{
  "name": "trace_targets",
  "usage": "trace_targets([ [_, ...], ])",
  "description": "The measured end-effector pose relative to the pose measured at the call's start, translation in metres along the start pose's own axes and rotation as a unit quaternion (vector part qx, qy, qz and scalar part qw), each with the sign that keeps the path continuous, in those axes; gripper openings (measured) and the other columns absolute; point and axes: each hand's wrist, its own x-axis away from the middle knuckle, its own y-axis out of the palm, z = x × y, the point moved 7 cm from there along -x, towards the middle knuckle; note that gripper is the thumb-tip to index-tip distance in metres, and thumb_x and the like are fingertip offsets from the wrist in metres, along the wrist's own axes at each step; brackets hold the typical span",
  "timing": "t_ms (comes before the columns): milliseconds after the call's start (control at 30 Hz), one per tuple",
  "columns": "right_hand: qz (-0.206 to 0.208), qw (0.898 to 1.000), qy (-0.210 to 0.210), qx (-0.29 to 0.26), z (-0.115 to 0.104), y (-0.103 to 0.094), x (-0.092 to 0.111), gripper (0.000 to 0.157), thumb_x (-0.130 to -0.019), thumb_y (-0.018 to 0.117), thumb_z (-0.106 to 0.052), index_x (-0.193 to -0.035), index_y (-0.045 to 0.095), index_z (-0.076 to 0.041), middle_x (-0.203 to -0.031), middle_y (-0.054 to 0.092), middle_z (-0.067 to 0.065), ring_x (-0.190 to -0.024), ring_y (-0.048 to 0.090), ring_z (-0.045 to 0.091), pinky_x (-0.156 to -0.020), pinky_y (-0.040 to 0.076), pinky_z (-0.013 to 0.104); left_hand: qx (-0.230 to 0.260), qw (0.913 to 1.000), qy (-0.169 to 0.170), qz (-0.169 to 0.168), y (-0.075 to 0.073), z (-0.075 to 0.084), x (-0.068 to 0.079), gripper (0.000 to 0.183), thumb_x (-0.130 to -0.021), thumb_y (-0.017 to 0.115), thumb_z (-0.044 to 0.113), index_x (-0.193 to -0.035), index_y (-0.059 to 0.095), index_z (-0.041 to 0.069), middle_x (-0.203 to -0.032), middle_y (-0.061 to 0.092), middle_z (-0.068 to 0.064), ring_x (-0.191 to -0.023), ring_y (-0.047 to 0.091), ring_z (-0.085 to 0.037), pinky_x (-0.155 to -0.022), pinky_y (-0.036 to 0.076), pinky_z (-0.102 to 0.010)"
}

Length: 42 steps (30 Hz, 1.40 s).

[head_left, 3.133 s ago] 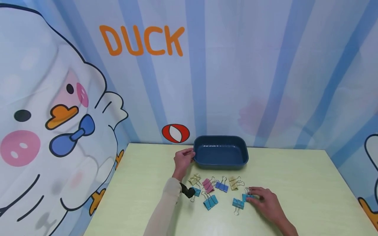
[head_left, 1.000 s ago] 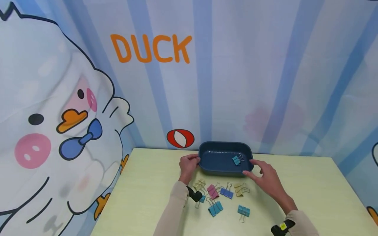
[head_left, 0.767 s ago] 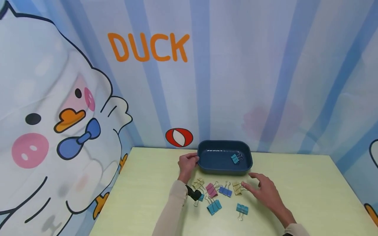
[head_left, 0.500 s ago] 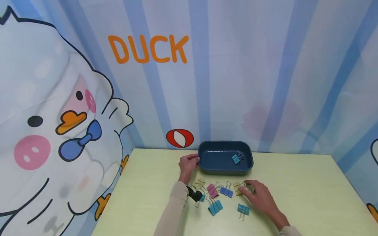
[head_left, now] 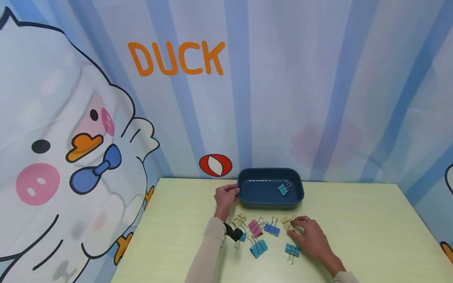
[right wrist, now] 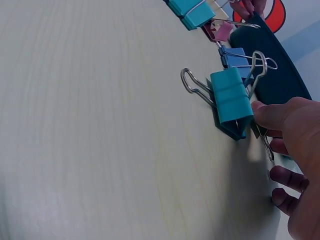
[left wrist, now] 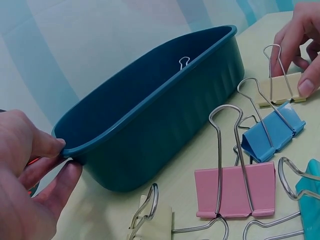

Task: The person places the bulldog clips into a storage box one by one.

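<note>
My left hand (head_left: 225,199) pinches the left rim of a dark blue rectangular dish (head_left: 270,206), thumb on top and fingers beneath in the left wrist view. One teal binder clip (head_left: 282,190) lies inside the dish. In front of it, my right hand (head_left: 313,237) holds a pale yellow binder clip (left wrist: 280,89) between thumb and fingers, low over the table. A teal clip (right wrist: 231,95) lies just in front of my right hand. To the left are a blue clip (head_left: 272,229) and a pink clip (left wrist: 235,192).
Another yellow clip (head_left: 238,221), a teal clip (head_left: 258,248) and a smaller teal one (head_left: 242,237) lie near my left forearm, the last partly covered by the black wrist camera (head_left: 232,232). A printed duck curtain (head_left: 276,98) stands behind the pale table (head_left: 354,220).
Earlier my right hand held a teal clip at the table; that clip now lies in the dish. The hand came back down and took the yellow clip, which has turned slightly. The left hand stays.
</note>
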Motion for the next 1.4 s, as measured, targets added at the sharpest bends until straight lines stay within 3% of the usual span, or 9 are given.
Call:
trace_targets([
  [167,0.015,0.999,-0.026,-0.043,0.001,-0.008,0.003,0.027,-0.090,0.080,-0.013,-0.116,0.079,-0.004,-0.120,0.074,0.014,-0.116,0.067,0.039,-0.101,0.047,0.061,0.001,1.0000,0.001,0.001,0.001,0.000,-0.001,0.020,-0.094,0.073,0.003,-0.112,0.079,-0.002,-0.102,0.077,-0.014,-0.085,0.076,-0.025,-0.080,0.062,-0.039],
  [333,0.013,0.998,-0.002,-0.056,0.006,-0.012,0.008,0.025,-0.092,0.076,-0.009,-0.117,0.080,-0.007,-0.119,0.075,0.012,-0.110,0.070,0.032,-0.099,0.049,0.060,0.001,1.0000,-0.002,0.003,0.002,-0.002,-0.002,0.021,-0.094,0.073,0.003,-0.113,0.079,-0.002,-0.102,0.077,-0.014,-0.087,0.076,-0.026,-0.082,0.062,-0.040],
  [433,0.006,0.999,0.017,-0.050,0.009,-0.015,0.010,0.024,-0.093,0.075,-0.011,-0.117,0.080,-0.009,-0.110,0.077,0.009,-0.084,0.066,0.022,-0.082,0.053,0.047,0.001,1.0000,-0.005,0.003,0.002,-0.003,-0.003,0.020,-0.094,0.073,0.003,-0.112,0.079,-0.002,-0.102,0.077,-0.014,-0.087,0.076,-0.026,-0.082,0.062,-0.040],
  [533,0.001,0.999,0.029,-0.045,0.009,-0.021,0.011,0.025,-0.095,0.074,-0.014,-0.119,0.080,-0.011,-0.088,0.074,0.000,-0.065,0.048,0.015,-0.064,0.041,0.033,0.002,1.0000,-0.006,0.003,0.003,-0.004,-0.005,0.020,-0.093,0.073,0.003,-0.112,0.079,-0.002,-0.102,0.077,-0.014,-0.086,0.076,-0.026,-0.079,0.062,-0.038],
  [600,0.001,0.999,0.026,-0.042,0.007,-0.027,0.011,0.025,-0.096,0.073,-0.016,-0.120,0.079,-0.012,-0.078,0.068,-0.005,-0.060,0.041,0.015,-0.059,0.032,0.031,0.001,1.0000,-0.006,0.004,0.003,-0.004,-0.005,0.020,-0.093,0.073,0.003,-0.112,0.079,-0.002,-0.102,0.077,-0.014,-0.085,0.076,-0.027,-0.076,0.062,-0.035],
  [900,0.042,0.998,-0.043,-0.013,-0.019,-0.069,0.006,0.021,-0.095,0.076,-0.014,-0.116,0.081,-0.014,-0.074,0.067,-0.010,-0.068,0.048,0.012,-0.060,0.039,0.030,0.001,1.0000,-0.002,0.005,0.003,-0.003,-0.004,0.020,-0.094,0.073,0.003,-0.112,0.079,-0.001,-0.104,0.077,-0.015,-0.089,0.076,-0.030,-0.074,0.062,-0.031],
  [1133,0.076,0.990,-0.119,-0.002,-0.054,-0.101,-0.020,0.023,-0.096,0.074,-0.013,-0.118,0.080,-0.011,-0.060,0.052,-0.015,-0.068,0.048,0.012,-0.062,0.043,0.032,-0.001,1.0000,-0.001,0.008,0.001,0.001,-0.006,0.019,-0.093,0.073,0.003,-0.111,0.080,-0.001,-0.102,0.077,-0.014,-0.079,0.074,-0.022,-0.074,0.062,-0.033],
  [1400,0.091,0.982,-0.167,-0.013,-0.090,-0.126,-0.066,0.025,-0.099,0.070,-0.012,-0.122,0.078,-0.006,-0.071,0.067,-0.005,-0.074,0.054,0.019,-0.065,0.046,0.038,-0.002,1.0000,-0.005,0.005,0.002,-0.002,-0.005,0.019,-0.093,0.074,0.005,-0.110,0.080,0.000,-0.099,0.077,-0.012,-0.076,0.072,-0.019,-0.071,0.061,-0.029],
])
